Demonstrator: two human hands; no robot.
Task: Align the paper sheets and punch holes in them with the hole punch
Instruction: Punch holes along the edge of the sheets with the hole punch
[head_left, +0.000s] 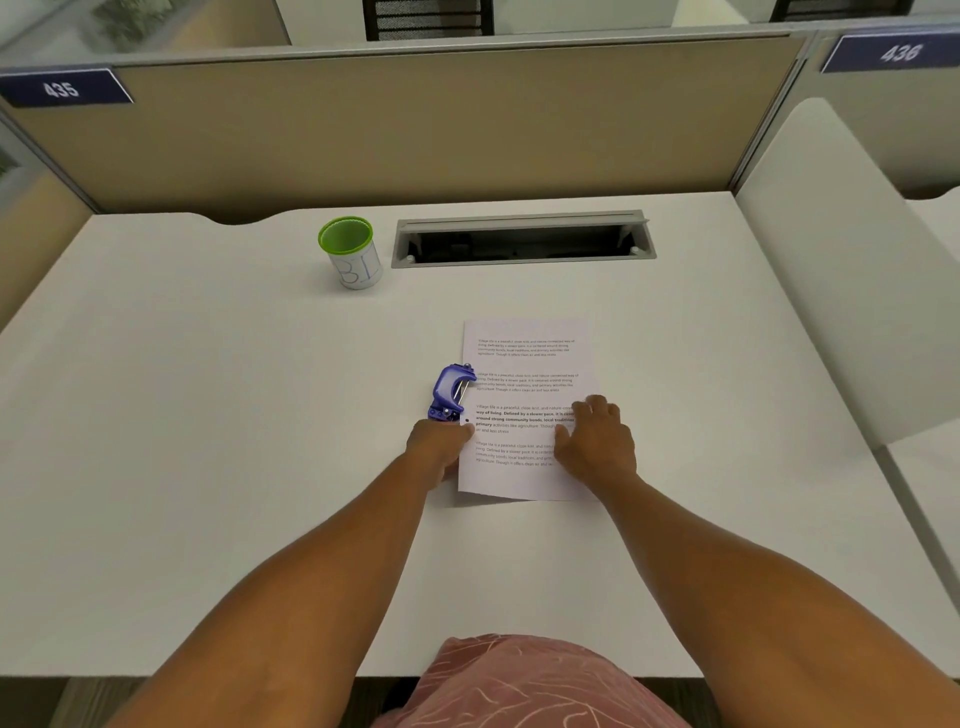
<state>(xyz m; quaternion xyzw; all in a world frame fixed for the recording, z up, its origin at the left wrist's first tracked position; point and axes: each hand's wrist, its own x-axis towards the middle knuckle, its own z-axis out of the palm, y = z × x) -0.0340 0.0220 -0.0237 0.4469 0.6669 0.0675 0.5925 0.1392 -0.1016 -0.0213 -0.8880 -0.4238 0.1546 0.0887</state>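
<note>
Paper sheets lie mid-desk, pinned flat by right hand; hole punch at their left edge; left hand beside it, grip unclear; edges should be squared before pressing.

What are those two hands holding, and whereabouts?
The left hand grips the near end of the purple punch at the paper's left edge. The right hand grips nothing; it rests flat on the paper, pinning it.
</note>
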